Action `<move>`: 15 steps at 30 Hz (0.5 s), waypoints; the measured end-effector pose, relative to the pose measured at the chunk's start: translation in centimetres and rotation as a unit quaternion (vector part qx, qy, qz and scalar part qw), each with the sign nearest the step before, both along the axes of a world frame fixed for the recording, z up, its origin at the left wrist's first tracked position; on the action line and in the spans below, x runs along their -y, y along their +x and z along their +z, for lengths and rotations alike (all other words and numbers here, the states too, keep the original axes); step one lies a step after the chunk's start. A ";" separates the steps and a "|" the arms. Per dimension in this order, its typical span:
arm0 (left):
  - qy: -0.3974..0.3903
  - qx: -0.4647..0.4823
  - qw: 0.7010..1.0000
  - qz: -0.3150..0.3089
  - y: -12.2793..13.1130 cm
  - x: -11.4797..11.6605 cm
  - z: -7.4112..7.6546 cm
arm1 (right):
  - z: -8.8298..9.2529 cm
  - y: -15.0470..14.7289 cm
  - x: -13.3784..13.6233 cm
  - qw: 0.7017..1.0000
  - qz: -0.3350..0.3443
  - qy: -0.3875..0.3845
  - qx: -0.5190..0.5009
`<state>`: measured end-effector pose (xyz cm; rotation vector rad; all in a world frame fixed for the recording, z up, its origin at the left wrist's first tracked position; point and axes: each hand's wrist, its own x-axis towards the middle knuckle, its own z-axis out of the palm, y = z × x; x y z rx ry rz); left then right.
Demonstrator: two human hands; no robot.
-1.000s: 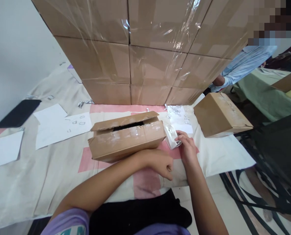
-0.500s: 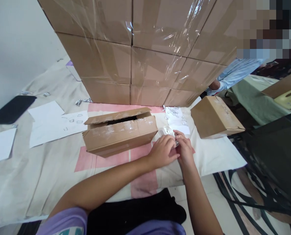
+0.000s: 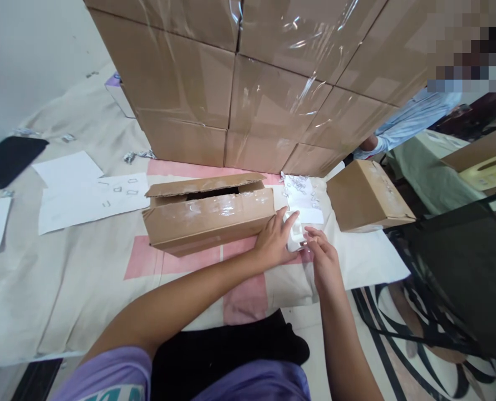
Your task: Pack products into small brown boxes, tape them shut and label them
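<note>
My left hand [image 3: 275, 239] is closed around the left side of a small white plastic housing [image 3: 294, 233], thumb and fingers on its edges. The housing lies low over the cloth, its recessed side facing up. At its lower right edge, my right hand [image 3: 325, 256] pinches a tiny shiny metal piece [image 3: 303, 243], whose exact kind is too small to make out. Just beyond the hands is a white paper sheet [image 3: 312, 215] with many small metal pieces on it. An open-topped cardboard box [image 3: 212, 223] stands directly left of my left hand.
Stacked cardboard boxes [image 3: 268, 106] wrapped in clear film rise behind the work area. Another cardboard box [image 3: 352, 195] stands at right. Paper sheets [image 3: 84, 209] with small metal pieces and a dark flat object [image 3: 11, 161] lie at left. A person's blue sleeve [image 3: 415, 117] shows behind, beside a black chair [image 3: 460, 267].
My hands have moved apart slightly. My left hand has shifted its hold to the housing's left side, uncovering more of it, and my right hand has moved a little right and down.
</note>
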<state>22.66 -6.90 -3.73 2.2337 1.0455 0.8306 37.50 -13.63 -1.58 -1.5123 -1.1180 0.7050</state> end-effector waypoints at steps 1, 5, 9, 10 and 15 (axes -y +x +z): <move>0.001 -0.003 1.000 0.003 0.0 0.1 0.0 | 0.1 0.0 0.6 1.000 -0.011 -0.003 0.006; 0.020 -0.004 1.000 -0.002 -0.1 0.1 -0.3 | -0.4 -0.5 2.6 0.998 -0.060 -0.035 -0.001; 0.019 -0.016 1.000 -0.009 -0.2 0.1 -0.5 | -1.0 -2.1 3.5 0.985 -0.066 -0.064 -0.147; 0.017 -0.019 1.000 -0.009 -0.2 0.2 -0.5 | -1.1 -2.5 3.5 0.978 -0.070 -0.065 -0.185; 0.014 -0.011 1.000 -0.003 -0.1 0.2 -0.5 | -0.8 -3.8 3.5 0.960 -0.094 -0.051 -0.258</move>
